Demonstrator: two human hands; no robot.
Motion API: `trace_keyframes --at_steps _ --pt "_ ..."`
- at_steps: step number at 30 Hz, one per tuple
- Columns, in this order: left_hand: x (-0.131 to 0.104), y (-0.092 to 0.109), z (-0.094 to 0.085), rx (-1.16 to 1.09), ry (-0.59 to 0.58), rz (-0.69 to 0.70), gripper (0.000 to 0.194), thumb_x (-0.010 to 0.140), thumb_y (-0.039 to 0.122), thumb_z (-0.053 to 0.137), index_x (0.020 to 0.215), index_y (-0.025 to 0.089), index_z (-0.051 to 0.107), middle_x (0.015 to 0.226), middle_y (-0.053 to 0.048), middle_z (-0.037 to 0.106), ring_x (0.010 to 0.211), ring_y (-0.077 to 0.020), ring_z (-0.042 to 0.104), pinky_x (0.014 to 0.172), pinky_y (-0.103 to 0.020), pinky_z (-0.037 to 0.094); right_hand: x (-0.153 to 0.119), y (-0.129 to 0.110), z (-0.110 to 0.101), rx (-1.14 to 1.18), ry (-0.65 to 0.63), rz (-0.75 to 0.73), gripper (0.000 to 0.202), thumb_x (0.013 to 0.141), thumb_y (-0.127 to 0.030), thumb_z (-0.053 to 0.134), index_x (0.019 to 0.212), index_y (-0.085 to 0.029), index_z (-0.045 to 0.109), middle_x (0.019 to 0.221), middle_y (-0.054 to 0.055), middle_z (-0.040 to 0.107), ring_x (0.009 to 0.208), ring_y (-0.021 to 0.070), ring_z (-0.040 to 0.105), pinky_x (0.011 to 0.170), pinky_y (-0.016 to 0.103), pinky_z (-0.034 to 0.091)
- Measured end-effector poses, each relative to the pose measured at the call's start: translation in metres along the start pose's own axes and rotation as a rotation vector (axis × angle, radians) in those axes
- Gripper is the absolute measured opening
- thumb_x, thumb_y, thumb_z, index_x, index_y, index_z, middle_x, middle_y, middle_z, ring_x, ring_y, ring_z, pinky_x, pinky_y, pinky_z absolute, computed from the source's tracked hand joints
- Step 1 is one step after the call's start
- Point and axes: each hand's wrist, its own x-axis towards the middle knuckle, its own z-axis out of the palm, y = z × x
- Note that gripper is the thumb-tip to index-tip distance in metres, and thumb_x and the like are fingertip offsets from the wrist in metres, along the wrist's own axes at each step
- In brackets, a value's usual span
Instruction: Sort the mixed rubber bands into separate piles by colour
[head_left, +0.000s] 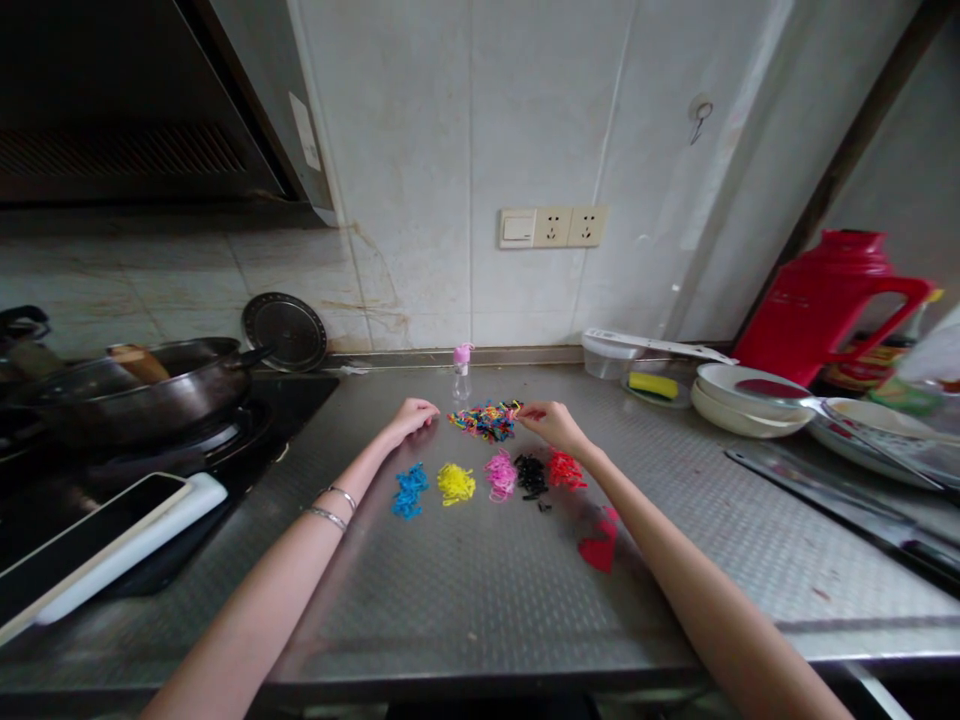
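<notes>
A heap of mixed, many-coloured small rubber bands (486, 422) lies on the metal counter between my hands. My left hand (415, 416) rests just left of the heap, fingers curled together; whatever they may hold is too small to make out. At the heap's right edge, my right hand (553, 424) has its fingertips pinched, and their contents are also unclear. Nearer to me is a row of sorted piles: blue bands (410, 490), yellow bands (456, 484), pink bands (500, 475), black bands (531, 476) and red bands (565, 469).
Behind the heap stands a small clear bottle with a pink cap (461, 372). A red scrap (599, 541) lies by my right forearm. To the left are a stove with a pan (150, 395) and a phone (94, 540); to the right, bowls (742, 412), a cleaver (817, 495) and a red thermos (821, 305).
</notes>
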Motion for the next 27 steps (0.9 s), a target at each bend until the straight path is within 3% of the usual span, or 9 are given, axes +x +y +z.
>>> trace_keyframes --at_steps 3,6,11,14,18,27 --pt "-0.003 0.006 0.001 0.018 0.002 0.057 0.023 0.069 0.03 0.051 0.076 0.012 0.064 0.048 0.003 0.047 0.035 -0.0041 0.03 0.035 -0.017 0.018 -0.002 0.015 0.003 -0.056 0.002 0.05 0.025 0.072 -0.034 0.051 0.082 -0.018 0.068 0.076 0.004 0.066 0.07 0.0155 0.058 0.063 0.022 0.042" --pt "-0.007 0.016 0.009 0.055 -0.009 0.183 0.022 0.068 0.028 0.052 0.074 0.01 0.064 0.052 0.0 0.053 0.043 -0.0066 0.039 0.041 -0.018 0.027 -0.004 0.022 0.005 -0.11 -0.015 0.072 0.022 0.07 -0.031 0.052 0.082 -0.02 0.068 0.077 0.002 0.066 0.072 0.0152 0.058 0.065 0.022 0.042" --pt "-0.023 0.039 0.04 0.207 -0.187 0.4 0.026 0.066 0.03 0.056 0.078 0.009 0.066 0.058 -0.002 0.058 0.051 -0.0095 0.045 0.048 -0.019 0.03 -0.007 0.027 0.001 -0.132 -0.017 0.066 0.021 0.07 -0.028 0.052 0.083 -0.022 0.068 0.082 0.003 0.066 0.076 0.0159 0.058 0.07 0.022 0.042" --pt "-0.035 0.049 0.057 0.28 -0.216 0.511 0.032 0.068 0.031 0.054 0.092 0.012 0.065 0.054 0.001 0.055 0.048 -0.0085 0.042 0.048 -0.019 0.027 -0.009 0.027 -0.001 -0.138 -0.024 0.065 0.022 0.071 -0.028 0.051 0.084 -0.022 0.068 0.081 0.003 0.066 0.076 0.0159 0.058 0.07 0.022 0.042" --pt "-0.046 0.051 0.07 0.351 -0.252 0.527 0.036 0.071 0.03 0.052 0.101 0.015 0.063 0.052 0.002 0.053 0.045 -0.008 0.04 0.047 -0.019 0.025 -0.009 0.027 -0.001 -0.162 -0.02 0.077 0.023 0.071 -0.028 0.05 0.083 -0.021 0.068 0.079 0.003 0.066 0.074 0.0154 0.058 0.068 0.022 0.042" --pt "-0.043 0.046 0.07 0.451 -0.1 0.504 0.026 0.071 0.033 0.052 0.082 0.015 0.067 0.056 -0.001 0.057 0.049 -0.0097 0.044 0.049 -0.02 0.027 -0.011 0.024 -0.004 -0.174 -0.025 0.057 0.023 0.071 -0.029 0.049 0.083 -0.021 0.067 0.078 0.003 0.066 0.074 0.0151 0.058 0.069 0.022 0.041"
